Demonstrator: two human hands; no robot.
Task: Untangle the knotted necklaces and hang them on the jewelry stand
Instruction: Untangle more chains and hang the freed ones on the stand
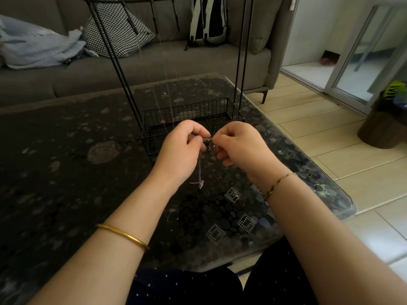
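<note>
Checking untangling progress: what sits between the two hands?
Head view: the knotted silver necklace, pinched by left hand and right hand, bridges the gap; its tail hangs down.

A home living room: grey sofa (154, 69) with cushion (116, 29), glass coffee table (66, 161), tiled floor (319, 128)

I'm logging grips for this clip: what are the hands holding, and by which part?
Both the left hand and the right hand pinch a silver necklace at its bunched, knotted top. The rest of the chain hangs down below the hands.
</note>
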